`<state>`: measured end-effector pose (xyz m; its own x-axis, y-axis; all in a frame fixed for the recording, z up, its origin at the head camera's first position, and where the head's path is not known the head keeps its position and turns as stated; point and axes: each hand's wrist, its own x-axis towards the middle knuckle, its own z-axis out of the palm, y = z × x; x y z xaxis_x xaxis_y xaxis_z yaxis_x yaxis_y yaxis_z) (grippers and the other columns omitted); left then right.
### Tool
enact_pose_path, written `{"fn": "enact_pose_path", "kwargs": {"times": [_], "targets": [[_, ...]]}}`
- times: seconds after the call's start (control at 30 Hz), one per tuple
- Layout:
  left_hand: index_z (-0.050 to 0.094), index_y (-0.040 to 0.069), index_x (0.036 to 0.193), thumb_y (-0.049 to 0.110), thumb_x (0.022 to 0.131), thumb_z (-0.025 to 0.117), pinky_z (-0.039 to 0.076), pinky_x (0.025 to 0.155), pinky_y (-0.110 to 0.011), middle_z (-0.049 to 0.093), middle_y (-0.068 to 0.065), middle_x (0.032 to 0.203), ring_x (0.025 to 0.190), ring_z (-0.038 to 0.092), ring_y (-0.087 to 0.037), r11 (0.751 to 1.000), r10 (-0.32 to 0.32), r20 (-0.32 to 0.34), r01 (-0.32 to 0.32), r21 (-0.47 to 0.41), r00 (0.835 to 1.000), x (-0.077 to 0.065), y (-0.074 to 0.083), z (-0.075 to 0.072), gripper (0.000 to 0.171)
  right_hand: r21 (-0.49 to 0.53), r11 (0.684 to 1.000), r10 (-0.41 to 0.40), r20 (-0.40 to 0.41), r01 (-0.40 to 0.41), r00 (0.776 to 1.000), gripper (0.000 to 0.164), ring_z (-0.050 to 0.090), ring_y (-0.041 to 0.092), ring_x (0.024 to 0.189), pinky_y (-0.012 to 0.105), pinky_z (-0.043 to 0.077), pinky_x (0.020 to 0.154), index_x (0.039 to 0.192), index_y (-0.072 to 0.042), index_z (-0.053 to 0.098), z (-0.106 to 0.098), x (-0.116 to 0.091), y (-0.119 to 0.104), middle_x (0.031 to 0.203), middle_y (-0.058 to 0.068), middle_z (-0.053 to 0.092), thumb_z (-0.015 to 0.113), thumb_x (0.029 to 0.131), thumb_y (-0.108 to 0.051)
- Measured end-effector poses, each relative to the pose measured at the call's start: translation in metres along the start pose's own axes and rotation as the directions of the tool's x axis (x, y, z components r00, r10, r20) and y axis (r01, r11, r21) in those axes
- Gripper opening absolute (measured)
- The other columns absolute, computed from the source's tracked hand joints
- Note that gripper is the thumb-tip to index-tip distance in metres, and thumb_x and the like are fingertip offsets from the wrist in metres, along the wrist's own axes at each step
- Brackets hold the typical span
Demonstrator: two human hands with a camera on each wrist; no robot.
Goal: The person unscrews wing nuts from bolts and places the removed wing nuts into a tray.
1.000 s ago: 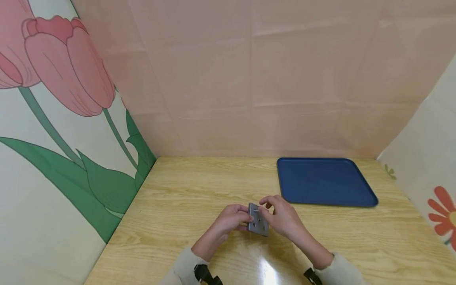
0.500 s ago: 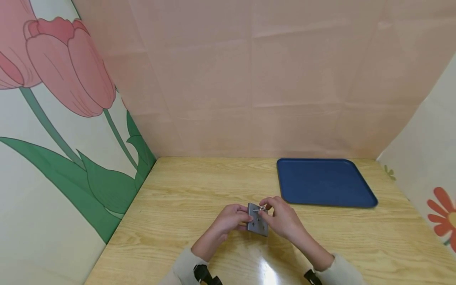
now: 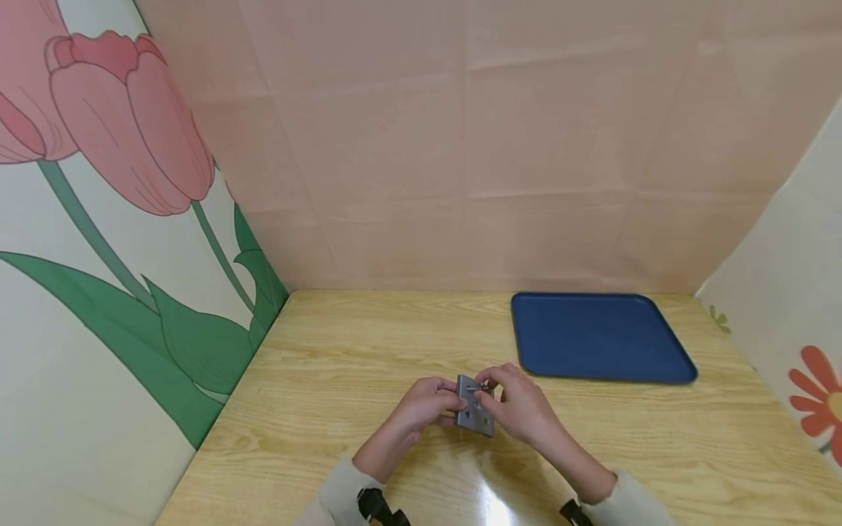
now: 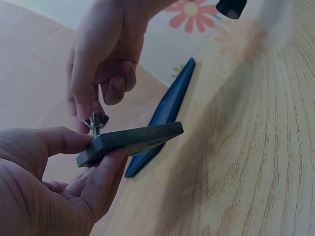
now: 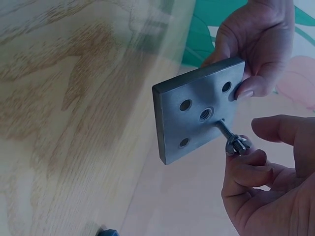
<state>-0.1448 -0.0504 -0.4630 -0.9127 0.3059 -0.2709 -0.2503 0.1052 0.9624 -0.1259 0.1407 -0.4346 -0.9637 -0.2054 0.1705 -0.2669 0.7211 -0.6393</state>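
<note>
One side of a thick, square plate of grey metal [image 5: 194, 122] is clamped between the thumb and fingers of the left hand [image 3: 427, 403]. In a corner hole of the plate, a thin, threaded silver screw [image 5: 225, 129] is seated, and near its outer end a small, silver metal wing nut [image 5: 237, 144] is carried. The wing nut is held against by the curled fingers of the right hand [image 3: 520, 402], its thumb being kept just apart in the right wrist view. The plate is held tilted above a pale, wood-grained table [image 3: 355, 351]. Beyond the right hand, a rectangular, dark blue tray [image 3: 601, 336] is laid. Behind the table, a creased, pink backdrop [image 3: 421, 146] is hung.
</note>
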Motion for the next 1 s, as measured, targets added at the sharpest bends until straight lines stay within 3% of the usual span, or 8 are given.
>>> {"fn": "enact_pose_path", "kwargs": {"times": [0.43,1.0], "targets": [[0.068,-0.003,0.113,0.009,0.089,0.070,0.060,0.074,-0.035,0.075,-0.008,0.100,0.090,0.072,-0.019,1.000,-0.010,0.027,0.010,0.016,1.000,0.000,0.002,-0.002,0.027,0.017,1.000,0.027,-0.011,-0.026,1.000,0.014,0.048,0.012,0.069,0.029,0.043,0.061,0.108,-0.016,0.072,-0.001,0.006,0.005,0.098,0.002,0.063,0.065,0.100,-0.025],[0.067,-0.003,0.111,0.008,0.089,0.071,0.060,0.075,-0.035,0.074,-0.007,0.099,0.090,0.071,-0.018,1.000,-0.018,0.020,0.017,0.008,1.000,0.003,0.002,-0.003,0.025,0.011,0.998,0.055,0.024,-0.056,0.998,0.021,0.051,0.013,0.071,0.031,0.045,0.062,0.113,-0.011,0.071,-0.002,0.007,0.009,0.102,0.007,0.064,0.071,0.094,-0.022]]}}
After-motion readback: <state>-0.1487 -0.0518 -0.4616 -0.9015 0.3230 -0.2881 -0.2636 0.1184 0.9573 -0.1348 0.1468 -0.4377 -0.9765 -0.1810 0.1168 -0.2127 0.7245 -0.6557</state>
